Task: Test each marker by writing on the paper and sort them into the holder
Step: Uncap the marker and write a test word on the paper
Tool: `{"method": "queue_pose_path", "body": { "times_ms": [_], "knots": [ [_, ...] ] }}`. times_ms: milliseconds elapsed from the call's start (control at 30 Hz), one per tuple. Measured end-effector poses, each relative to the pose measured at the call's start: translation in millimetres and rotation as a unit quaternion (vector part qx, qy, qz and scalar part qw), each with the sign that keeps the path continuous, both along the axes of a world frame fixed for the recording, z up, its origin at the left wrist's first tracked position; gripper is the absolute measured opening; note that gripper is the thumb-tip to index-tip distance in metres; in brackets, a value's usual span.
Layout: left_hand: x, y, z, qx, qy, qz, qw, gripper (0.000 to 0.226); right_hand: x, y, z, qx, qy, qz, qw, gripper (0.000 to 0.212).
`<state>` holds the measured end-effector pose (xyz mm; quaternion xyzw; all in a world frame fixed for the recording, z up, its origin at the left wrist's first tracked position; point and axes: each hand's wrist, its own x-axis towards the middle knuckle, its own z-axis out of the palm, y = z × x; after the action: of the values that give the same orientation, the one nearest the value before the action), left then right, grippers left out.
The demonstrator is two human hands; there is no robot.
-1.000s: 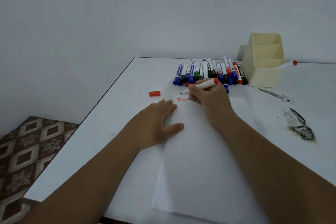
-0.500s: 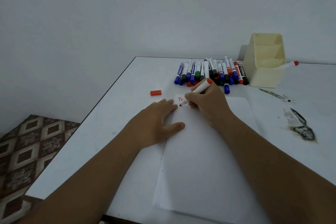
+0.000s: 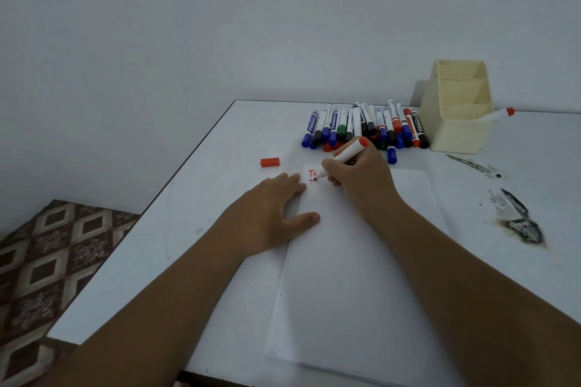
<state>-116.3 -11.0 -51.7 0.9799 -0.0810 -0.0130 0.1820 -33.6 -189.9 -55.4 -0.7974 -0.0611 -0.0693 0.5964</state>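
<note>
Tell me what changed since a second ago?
The right hand swung the red marker back to the paper's left edge and began a second line under the first red word. The left hand stayed flat on the paper; the red cap stayed put.

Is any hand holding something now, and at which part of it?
The right hand grips the red marker low on its barrel, near the tip. The left hand holds nothing; it rests flat on the paper.

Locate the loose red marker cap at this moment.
In the head view, the red cap lies on the white table, left of the paper, just beyond the left hand's fingertips and apart from the marker pile.
</note>
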Motion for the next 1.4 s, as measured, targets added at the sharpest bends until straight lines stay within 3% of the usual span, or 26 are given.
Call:
{"method": "queue_pose_path", "body": {
  "times_ms": [1167, 1400],
  "knots": [
    [2.2, 3.1, -5.4, -0.010, -0.019, -0.007, 1.000, 0.075, 2.5, 0.6, -2.4, -0.036, 0.004, -0.041, 0.998, 0.023],
    [2.5, 2.8, -5.2, -0.013, -0.022, -0.008, 1.000, 0.075, -1.5, -1.8, -0.5, 0.003, -0.005, -0.048, 0.999, 0.026]
  ]
}}
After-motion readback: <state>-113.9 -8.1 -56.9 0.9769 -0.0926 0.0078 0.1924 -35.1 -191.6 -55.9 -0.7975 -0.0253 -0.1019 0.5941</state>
